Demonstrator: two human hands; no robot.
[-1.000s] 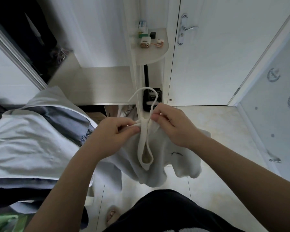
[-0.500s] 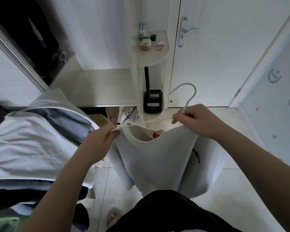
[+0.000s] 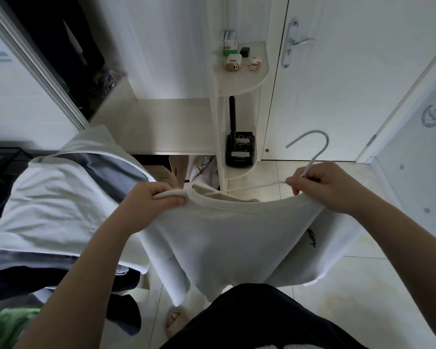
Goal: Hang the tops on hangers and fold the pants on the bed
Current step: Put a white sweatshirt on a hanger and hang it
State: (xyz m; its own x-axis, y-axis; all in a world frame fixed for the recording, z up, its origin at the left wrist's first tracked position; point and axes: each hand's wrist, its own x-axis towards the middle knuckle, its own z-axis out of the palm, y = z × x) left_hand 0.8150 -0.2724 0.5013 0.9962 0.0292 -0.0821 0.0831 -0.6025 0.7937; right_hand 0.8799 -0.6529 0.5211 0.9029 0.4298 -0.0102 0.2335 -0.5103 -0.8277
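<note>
The white top hangs in front of the person, over the floor, its neckline stretched wide between the two hands. A thin white hanger lies along the far side of that opening, with its hook sticking up and to the right. The left hand pinches the ribbed collar at the left end. The right hand is curled round the base of the hook and the collar's right end, so the hands are well apart and each is clamped on cloth.

The top looks partly threaded but not yet settled on the hanger's shoulders, and it is not on any rail. The heap of clothes at the left looks unsorted, so most of the task seems to be left (no folded pants show).

The top is soft, matte knit that falls in loose folds, with a small dark print near its right side. The hanger is slim, smooth and rounded. The heap mixes pale and grey-blue cloth over darker pieces. Beyond are a curved, pale shelf, a white door and a glossy tiled floor.
</note>
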